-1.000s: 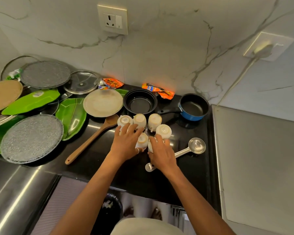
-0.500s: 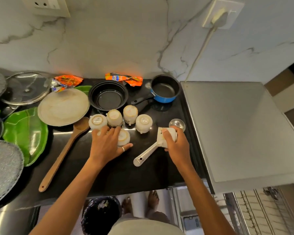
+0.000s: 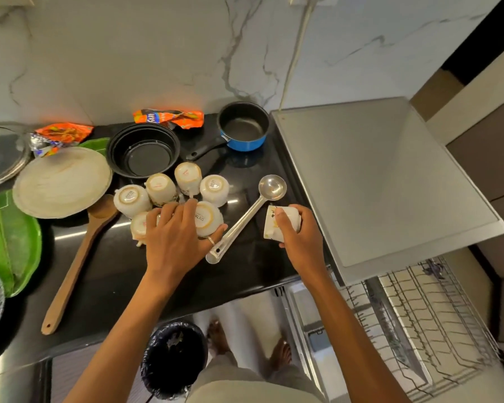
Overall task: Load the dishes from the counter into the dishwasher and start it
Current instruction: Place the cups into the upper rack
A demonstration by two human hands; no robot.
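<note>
Person going bare-armed and barefoot.
The left hand (image 3: 175,238) is wearing a thin ring (image 3: 211,241); a pale khaki garment (image 3: 233,382) is covering the legs.

Wall (image 3: 157,53): white marble, grey-veined; a white cable (image 3: 296,53) ran down it. Countertop (image 3: 114,271): black, glossy, showed streaks of reflected light. Steel surface (image 3: 12,373) lay at lower left. Floor (image 3: 245,312): pale. Brown and beige panelling (image 3: 492,141) stood far right.

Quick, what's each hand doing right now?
Left hand: grips an upturned white cup.
Right hand: holds a second white cup.
</note>
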